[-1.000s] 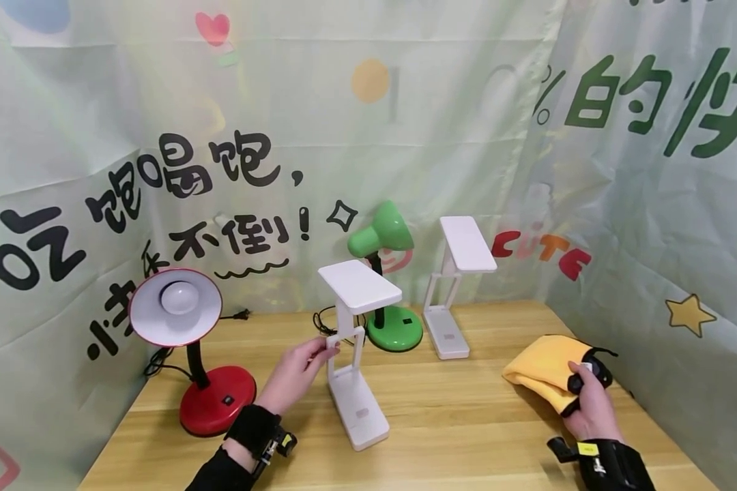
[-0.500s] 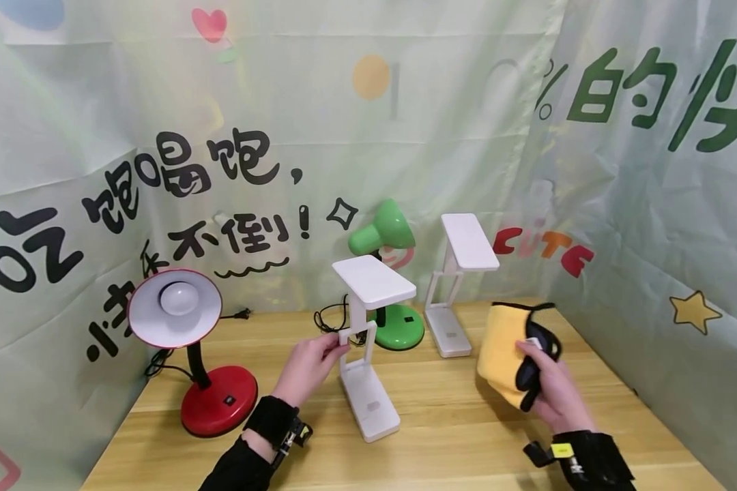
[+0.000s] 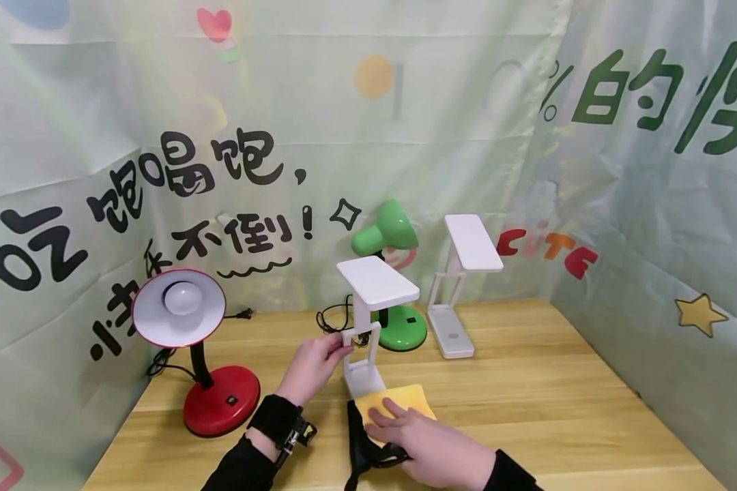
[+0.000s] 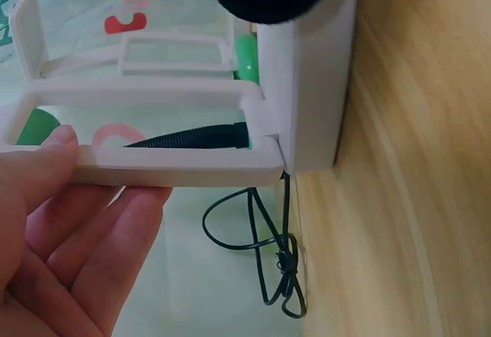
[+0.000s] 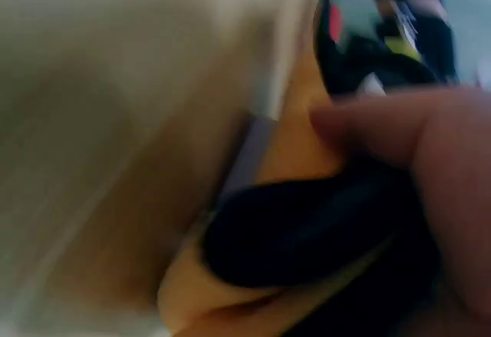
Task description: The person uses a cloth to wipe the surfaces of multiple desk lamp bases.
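My left hand (image 3: pixel 316 368) pinches the folding arm of a white desk lamp (image 3: pixel 377 283) between thumb and fingers; the left wrist view shows the thumb on the arm's frame (image 4: pixel 180 168). My right hand (image 3: pixel 432 443) holds a folded yellow cloth (image 3: pixel 414 395) with black trim, its fingers spread over the top. The cloth lies against the near end of the lamp's base (image 3: pixel 362 378) and hides part of it. In the blurred right wrist view, the thumb lies over the cloth (image 5: pixel 299 145) beside a black fold.
A red desk lamp (image 3: pixel 221 402) stands to the left on the wooden table (image 3: pixel 528 409). Behind are a green lamp (image 3: pixel 402 331) and a second white lamp (image 3: pixel 451 334). A black cord (image 4: pixel 261 237) hangs loose. Printed fabric (image 3: pixel 454 102) walls the back and sides.
My right hand has brought the yellow cloth leftward from the right side of the table onto the near white lamp's base. My left hand and that lamp have shifted slightly right.
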Tool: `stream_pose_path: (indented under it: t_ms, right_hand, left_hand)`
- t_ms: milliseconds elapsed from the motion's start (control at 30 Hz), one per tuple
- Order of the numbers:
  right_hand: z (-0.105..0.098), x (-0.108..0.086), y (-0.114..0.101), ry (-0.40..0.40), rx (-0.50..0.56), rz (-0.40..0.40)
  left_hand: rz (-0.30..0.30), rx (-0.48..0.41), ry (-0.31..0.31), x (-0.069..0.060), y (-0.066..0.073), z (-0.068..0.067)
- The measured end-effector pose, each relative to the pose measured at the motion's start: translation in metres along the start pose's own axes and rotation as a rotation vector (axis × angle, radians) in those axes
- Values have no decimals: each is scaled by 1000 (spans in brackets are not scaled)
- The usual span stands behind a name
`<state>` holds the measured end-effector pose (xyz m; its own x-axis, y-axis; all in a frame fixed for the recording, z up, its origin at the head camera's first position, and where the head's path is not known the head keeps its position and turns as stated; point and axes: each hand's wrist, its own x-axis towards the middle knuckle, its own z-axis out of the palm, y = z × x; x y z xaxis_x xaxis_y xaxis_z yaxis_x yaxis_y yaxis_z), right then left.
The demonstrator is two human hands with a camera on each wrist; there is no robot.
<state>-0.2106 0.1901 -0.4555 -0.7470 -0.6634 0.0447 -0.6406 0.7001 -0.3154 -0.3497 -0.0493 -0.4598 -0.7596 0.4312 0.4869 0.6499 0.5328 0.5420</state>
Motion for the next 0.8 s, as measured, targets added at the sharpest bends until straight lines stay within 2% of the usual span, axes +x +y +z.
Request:
stream_pose_path:
  t_ms: [67, 133, 267, 367, 467, 667, 800]
  right_hand:
    - [1, 0, -9, -61, -59, -33]
    - [-1, -1, -14, -79, -87, -37]
    - [-4, -2, -13, -107, -19, -25]
    - [-3, 3, -11, -97, 60, 29]
    - [-1, 11, -11, -72, 82, 81]
    - [-4, 32, -11, -55, 16, 91]
    - [-4, 48, -2, -45, -35, 77]
  left_hand:
    - [-12, -1, -14, 0, 0, 0]
    - [-18, 1, -24, 0, 1, 0]
    - [-15, 20, -29, 1, 0, 0]
    - [-4, 26, -26, 1, -2, 1]
    - [0, 18, -28, 0, -3, 2]
    - [-12, 11, -37, -1, -4, 2]
    - [-7, 7, -53, -1, -5, 2]
